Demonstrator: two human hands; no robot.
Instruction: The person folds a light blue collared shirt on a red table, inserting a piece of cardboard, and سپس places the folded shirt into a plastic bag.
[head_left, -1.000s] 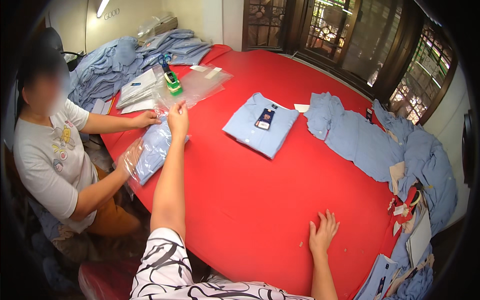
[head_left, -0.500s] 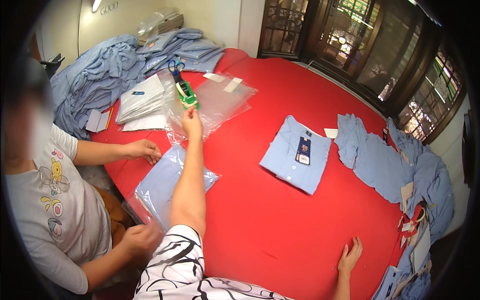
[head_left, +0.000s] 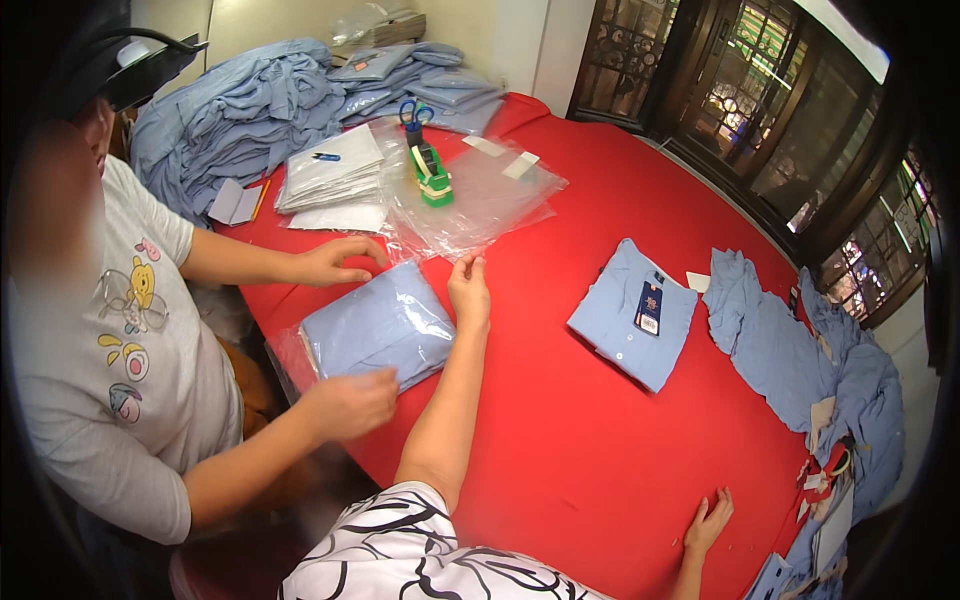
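My left hand (head_left: 469, 292) is stretched over the red table, thumb and fingertips pinched together near the edge of some clear plastic bags (head_left: 500, 200). Whatever is between the fingertips is too small to make out. Just left of it lies a folded blue shirt in a clear bag (head_left: 375, 325), with a co-worker's hands at its far and near sides. Beyond my hand a green tape dispenser (head_left: 432, 180) stands on the bags. My right hand (head_left: 708, 522) rests on the table at the lower right, fingers apart and holding nothing. A folded blue shirt (head_left: 632, 325) with a dark tag lies between my hands, farther off.
A co-worker (head_left: 150, 330) sits at the left. White sheets (head_left: 330, 175), blue-handled scissors (head_left: 416, 112) and a pile of blue shirts (head_left: 240, 110) occupy the far left. More loose shirts (head_left: 780, 340) lie along the right edge, with a tape roll (head_left: 842, 460) among scraps.
My left hand has drawn back from the tape dispenser toward the bagged shirt. The co-worker's near hand has moved onto the bagged shirt's near side. The view has shifted a little.
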